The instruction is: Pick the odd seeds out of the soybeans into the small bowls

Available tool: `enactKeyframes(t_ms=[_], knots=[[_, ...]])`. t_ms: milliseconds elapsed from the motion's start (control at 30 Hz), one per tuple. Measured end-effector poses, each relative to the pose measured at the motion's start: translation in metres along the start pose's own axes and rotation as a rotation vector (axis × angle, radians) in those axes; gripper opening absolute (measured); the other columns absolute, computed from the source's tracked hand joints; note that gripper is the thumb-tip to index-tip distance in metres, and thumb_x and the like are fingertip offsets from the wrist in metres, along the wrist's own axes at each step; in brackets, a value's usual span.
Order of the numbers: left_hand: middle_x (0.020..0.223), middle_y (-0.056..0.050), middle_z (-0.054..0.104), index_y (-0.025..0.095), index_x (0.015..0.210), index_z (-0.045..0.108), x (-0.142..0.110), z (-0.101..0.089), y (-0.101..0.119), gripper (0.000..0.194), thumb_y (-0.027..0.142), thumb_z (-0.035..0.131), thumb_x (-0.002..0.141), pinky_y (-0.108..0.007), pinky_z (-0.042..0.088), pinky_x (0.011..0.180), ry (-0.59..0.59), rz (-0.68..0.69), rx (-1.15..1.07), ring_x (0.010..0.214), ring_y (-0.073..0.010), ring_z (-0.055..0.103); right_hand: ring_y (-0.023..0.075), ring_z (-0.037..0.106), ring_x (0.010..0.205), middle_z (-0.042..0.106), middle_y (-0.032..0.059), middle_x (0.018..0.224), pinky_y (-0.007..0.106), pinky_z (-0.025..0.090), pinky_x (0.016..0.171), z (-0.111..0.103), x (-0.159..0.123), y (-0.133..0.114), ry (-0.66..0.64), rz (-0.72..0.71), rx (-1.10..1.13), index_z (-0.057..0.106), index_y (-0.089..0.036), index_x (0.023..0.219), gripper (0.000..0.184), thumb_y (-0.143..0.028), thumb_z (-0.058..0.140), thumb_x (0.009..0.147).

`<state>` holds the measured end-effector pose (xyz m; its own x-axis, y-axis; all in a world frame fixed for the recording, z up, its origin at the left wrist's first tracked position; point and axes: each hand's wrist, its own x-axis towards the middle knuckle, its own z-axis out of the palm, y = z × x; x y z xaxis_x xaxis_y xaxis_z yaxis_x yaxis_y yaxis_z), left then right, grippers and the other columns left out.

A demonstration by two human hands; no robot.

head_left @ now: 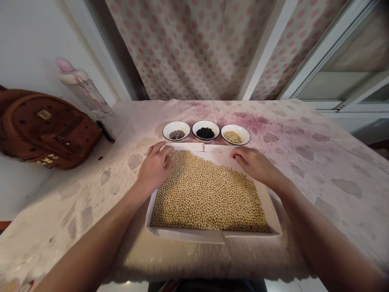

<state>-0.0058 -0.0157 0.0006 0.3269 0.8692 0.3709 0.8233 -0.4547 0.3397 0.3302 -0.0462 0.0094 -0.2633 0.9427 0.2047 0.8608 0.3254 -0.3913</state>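
Note:
A shallow white tray (178,235) on the table is spread with round yellow beans that look like soybeans (206,194); its back right part shows bare white bottom. At the back left corner, my left hand (156,167) rests over the rim, thumb on the inner side above the beans and fingers apart, with nothing visible in it. My right hand (253,163) is over the back right side of the tray, fingers curled together. A small dark reddish spot shows at its fingertips, too small to name.
Behind the tray stand three small white bowls: one with multicoloured bits (177,134), one with black beans or pellets (205,133), one with pale beans (232,136). A brown backpack (51,125) and a clear bottle with a pink cap (83,87) are at the left wall.

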Motion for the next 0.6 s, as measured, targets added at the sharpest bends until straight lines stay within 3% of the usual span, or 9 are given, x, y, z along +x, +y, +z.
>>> enactKeyframes(t_ms=[200,367,600], knots=[[0.115,-0.006,0.067,0.023,0.107,0.07,0.001,-0.006,0.012,0.021,0.019,0.054,0.095,-0.045,0.049,0.103,0.062,0.149,-0.168,0.112,-0.0221,0.06,0.0196,0.059,0.082,0.067,0.0052,0.089,0.035,0.044,0.077,0.001,0.0,-0.011,-0.102,-0.108,0.063,0.062,-0.022,0.086,0.019,-0.018,0.044,0.09],[0.107,-0.004,0.07,0.023,0.105,0.071,0.0,-0.008,0.019,0.021,0.019,0.053,0.096,-0.043,0.051,0.098,0.023,0.155,-0.203,0.106,-0.0211,0.062,0.0177,0.057,0.075,0.065,0.0035,0.083,0.032,0.041,0.068,0.002,-0.002,-0.019,-0.206,-0.055,0.101,0.056,-0.022,0.082,0.009,-0.021,0.049,0.088],[0.1,-0.005,0.071,0.022,0.103,0.072,-0.001,-0.007,0.02,0.02,0.019,0.053,0.095,-0.039,0.053,0.091,-0.046,0.171,-0.22,0.099,-0.0205,0.064,0.0182,0.057,0.077,0.064,0.0048,0.086,0.031,0.039,0.067,0.001,0.0,-0.02,-0.222,-0.04,0.088,0.055,-0.022,0.082,0.008,-0.022,0.049,0.087]])
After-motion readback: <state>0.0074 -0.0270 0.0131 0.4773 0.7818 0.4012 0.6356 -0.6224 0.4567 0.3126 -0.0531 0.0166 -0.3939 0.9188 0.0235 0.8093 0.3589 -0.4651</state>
